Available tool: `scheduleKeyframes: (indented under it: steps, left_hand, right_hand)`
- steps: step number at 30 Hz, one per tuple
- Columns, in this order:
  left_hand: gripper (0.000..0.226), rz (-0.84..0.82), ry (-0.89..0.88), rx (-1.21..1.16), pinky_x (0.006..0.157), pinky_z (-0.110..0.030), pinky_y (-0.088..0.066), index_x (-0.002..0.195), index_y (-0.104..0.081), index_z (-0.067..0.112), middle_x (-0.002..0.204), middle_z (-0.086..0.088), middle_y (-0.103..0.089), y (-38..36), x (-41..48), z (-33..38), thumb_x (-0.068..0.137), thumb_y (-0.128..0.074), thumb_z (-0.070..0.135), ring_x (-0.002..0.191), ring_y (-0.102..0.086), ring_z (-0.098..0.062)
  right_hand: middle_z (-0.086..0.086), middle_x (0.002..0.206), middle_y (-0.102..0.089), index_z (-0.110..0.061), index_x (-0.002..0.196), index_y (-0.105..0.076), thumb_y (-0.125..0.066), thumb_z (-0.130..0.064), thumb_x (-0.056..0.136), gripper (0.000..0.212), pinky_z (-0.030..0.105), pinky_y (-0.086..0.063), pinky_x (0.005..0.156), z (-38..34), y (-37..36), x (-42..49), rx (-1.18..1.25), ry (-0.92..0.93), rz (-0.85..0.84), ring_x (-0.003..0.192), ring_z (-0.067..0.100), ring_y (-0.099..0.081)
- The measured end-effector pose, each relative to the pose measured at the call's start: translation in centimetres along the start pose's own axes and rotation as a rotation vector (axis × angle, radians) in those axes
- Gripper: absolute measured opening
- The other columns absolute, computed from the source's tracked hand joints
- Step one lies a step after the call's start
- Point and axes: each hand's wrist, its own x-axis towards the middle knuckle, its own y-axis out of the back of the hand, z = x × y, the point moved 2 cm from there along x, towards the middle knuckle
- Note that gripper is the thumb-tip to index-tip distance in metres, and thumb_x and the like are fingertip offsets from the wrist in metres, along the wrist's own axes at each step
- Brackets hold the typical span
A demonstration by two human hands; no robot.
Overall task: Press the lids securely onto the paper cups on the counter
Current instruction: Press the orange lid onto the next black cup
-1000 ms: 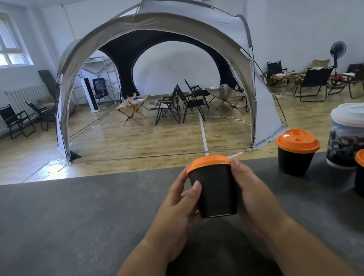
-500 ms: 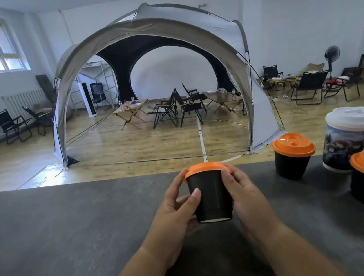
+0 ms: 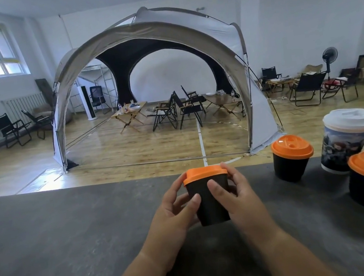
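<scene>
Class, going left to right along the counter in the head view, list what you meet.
left hand → held black cup with orange lid → right hand → standing black cup with orange lid → printed cup with white lid

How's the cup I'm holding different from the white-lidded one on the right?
The black cup has an orange lid; the printed cup has a white lid. The black cup is plain and shorter; the printed cup is taller with a picture. The left hand and right hand grip the black cup; the printed cup stands untouched on the counter. Both are lidded.
</scene>
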Motion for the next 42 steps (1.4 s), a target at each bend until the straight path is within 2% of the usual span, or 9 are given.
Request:
scheduleKeyframes:
  steps: [6,12,18,23,26,30,33,37,42]
  left_hand:
    - [0.06,-0.001,0.089,-0.161,0.08,-0.042,-0.058,0.129,-0.047,0.038,0.108,-0.012,-0.073,-0.31,0.18,-0.2,0.073,-0.066,0.028,0.098,-0.071,-0.027]
    - [0.065,0.055,0.069,-0.107,0.079,-0.04,-0.059,0.128,-0.05,0.04,0.109,-0.008,-0.072,-0.08,0.11,-0.1,0.068,-0.072,0.028,0.096,-0.072,-0.026]
    - [0.06,0.009,0.095,-0.205,0.087,-0.049,-0.055,0.129,-0.05,0.043,0.108,-0.02,-0.07,-0.38,-0.17,0.24,0.074,-0.066,0.024,0.099,-0.07,-0.036]
    - [0.078,0.018,0.06,-0.128,0.086,-0.046,-0.057,0.136,-0.041,0.046,0.115,-0.015,-0.068,-0.14,-0.25,0.3,0.07,-0.073,0.021,0.101,-0.069,-0.032]
    - [0.071,-0.023,0.075,-0.147,0.085,-0.046,-0.057,0.135,-0.042,0.048,0.119,-0.013,-0.067,-0.4,-0.31,0.27,0.073,-0.07,0.024,0.104,-0.069,-0.031]
    - [0.059,-0.009,0.072,-0.172,0.085,-0.044,-0.058,0.13,-0.048,0.045,0.117,-0.011,-0.067,-0.3,-0.2,0.23,0.081,-0.063,0.017,0.103,-0.07,-0.028]
    - [0.063,0.023,0.052,-0.117,0.089,-0.047,-0.056,0.125,-0.052,0.049,0.122,-0.009,-0.062,0.02,-0.16,0.17,0.072,-0.07,0.022,0.108,-0.067,-0.027]
    - [0.077,0.036,-0.011,0.014,0.088,-0.039,-0.057,0.129,-0.045,0.054,0.128,-0.002,-0.057,0.17,-0.27,0.42,0.061,-0.076,0.036,0.114,-0.062,-0.02]
    - [0.064,0.016,0.075,-0.183,0.083,-0.042,-0.059,0.129,-0.049,0.038,0.113,-0.013,-0.07,-0.13,-0.11,0.26,0.07,-0.069,0.023,0.101,-0.07,-0.029]
  right_hand:
    - [0.0,0.124,-0.06,-0.038,0.124,-0.049,-0.066,-0.045,0.072,0.055,0.041,-0.061,0.084,0.07,0.32,0.36,0.179,-0.02,0.014,0.111,0.021,-0.063]
    - [-0.009,0.129,-0.052,-0.038,0.143,-0.037,-0.068,-0.051,0.069,0.081,0.037,-0.058,0.09,-0.03,-0.1,0.03,0.086,0.026,0.0,0.115,0.013,-0.057]
    - [0.0,0.123,-0.063,-0.034,0.124,-0.052,-0.063,-0.042,0.076,0.05,0.038,-0.057,0.093,0.09,0.32,0.45,0.168,0.006,0.019,0.112,0.017,-0.063]
    - [-0.007,0.125,-0.056,-0.039,0.137,-0.041,-0.064,-0.048,0.075,0.067,0.025,-0.059,0.078,0.03,-0.22,0.0,0.115,0.015,-0.038,0.111,0.012,-0.059]
    - [-0.007,0.127,-0.053,-0.045,0.129,-0.043,-0.069,-0.046,0.075,0.06,0.037,-0.06,0.086,0.14,0.1,0.14,0.047,0.035,0.021,0.115,0.017,-0.058]
    - [-0.002,0.128,-0.059,-0.034,0.134,-0.047,-0.064,-0.027,0.091,0.047,0.037,-0.06,0.086,0.37,0.46,0.68,0.159,-0.008,0.055,0.115,0.019,-0.061]
    - [-0.004,0.128,-0.059,-0.033,0.14,-0.044,-0.063,-0.031,0.089,0.054,0.034,-0.06,0.084,0.42,0.29,0.59,0.188,-0.03,0.0,0.114,0.018,-0.061]
    - [-0.007,0.133,-0.053,-0.034,0.147,-0.036,-0.074,-0.05,0.066,0.091,0.038,-0.056,0.094,0.49,0.03,0.25,0.033,0.006,-0.02,0.12,0.015,-0.056]
    - [0.005,0.124,-0.066,-0.03,0.142,-0.044,-0.07,-0.041,0.074,0.073,0.049,-0.054,0.097,0.81,0.12,0.54,0.217,-0.049,-0.033,0.115,0.026,-0.064]
